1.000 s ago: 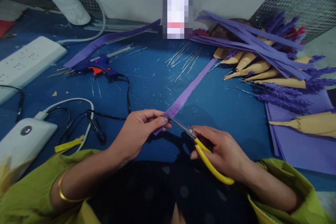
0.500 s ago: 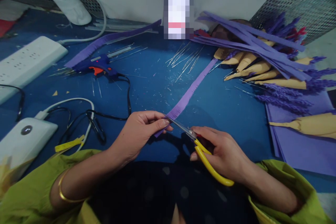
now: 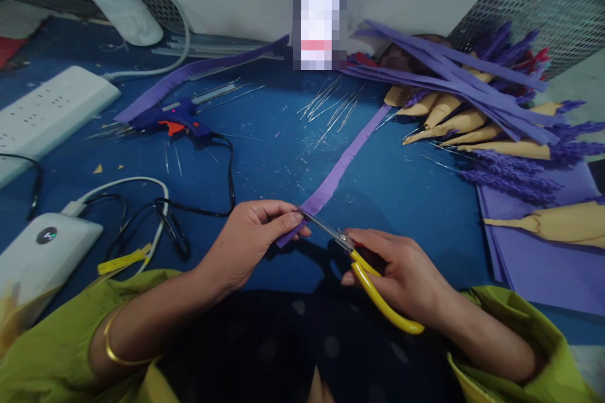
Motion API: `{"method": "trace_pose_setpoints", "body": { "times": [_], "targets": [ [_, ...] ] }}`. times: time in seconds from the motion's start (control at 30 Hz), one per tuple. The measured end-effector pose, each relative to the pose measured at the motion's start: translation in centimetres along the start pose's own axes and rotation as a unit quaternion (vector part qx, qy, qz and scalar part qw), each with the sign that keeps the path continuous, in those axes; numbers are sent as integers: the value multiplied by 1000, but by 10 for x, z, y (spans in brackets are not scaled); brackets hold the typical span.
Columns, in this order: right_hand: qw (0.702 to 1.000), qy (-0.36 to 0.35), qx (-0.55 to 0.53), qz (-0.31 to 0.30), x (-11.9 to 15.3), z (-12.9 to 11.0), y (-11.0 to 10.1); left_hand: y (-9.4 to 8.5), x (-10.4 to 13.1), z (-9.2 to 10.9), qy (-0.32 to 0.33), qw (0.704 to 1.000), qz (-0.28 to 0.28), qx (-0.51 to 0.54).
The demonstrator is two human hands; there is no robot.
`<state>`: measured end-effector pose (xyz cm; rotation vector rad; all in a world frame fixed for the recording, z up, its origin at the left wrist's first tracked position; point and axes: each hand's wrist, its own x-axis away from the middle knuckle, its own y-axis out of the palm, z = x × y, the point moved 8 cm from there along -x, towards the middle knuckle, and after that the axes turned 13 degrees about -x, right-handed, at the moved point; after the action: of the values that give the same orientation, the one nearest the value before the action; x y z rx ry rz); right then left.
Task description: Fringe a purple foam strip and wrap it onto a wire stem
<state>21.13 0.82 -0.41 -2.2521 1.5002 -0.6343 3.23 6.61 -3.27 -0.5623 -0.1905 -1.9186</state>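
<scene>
Dim indoor light, soft shadows, stretched edges

My left hand (image 3: 255,242) pinches the near end of a fringed purple strip (image 3: 338,173), which runs far and right across the blue table (image 3: 265,164). My right hand (image 3: 401,271) holds yellow-handled scissors (image 3: 378,296), their blades at the strip beside my left fingertips. To the left lie a glue gun (image 3: 177,118), a power strip (image 3: 51,116) and a power bank (image 3: 50,242); to the right, purple flowers (image 3: 515,176) and tan wrapped stems (image 3: 456,126). Thin wires (image 3: 331,107) lie beyond my hands, near a blurred-out bright screen (image 3: 317,9).
</scene>
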Motion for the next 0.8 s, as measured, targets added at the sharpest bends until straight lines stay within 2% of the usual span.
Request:
{"method": "trace_pose_setpoints", "body": {
  "times": [0.5,0.8],
  "targets": [
    [999,19,-36,-13,0,4,2,0,-1,-1,-1,1000,-4,6],
    [999,20,-36,7,0,7,0,0,-2,-1,-9,1000,6,14]
  ]
}}
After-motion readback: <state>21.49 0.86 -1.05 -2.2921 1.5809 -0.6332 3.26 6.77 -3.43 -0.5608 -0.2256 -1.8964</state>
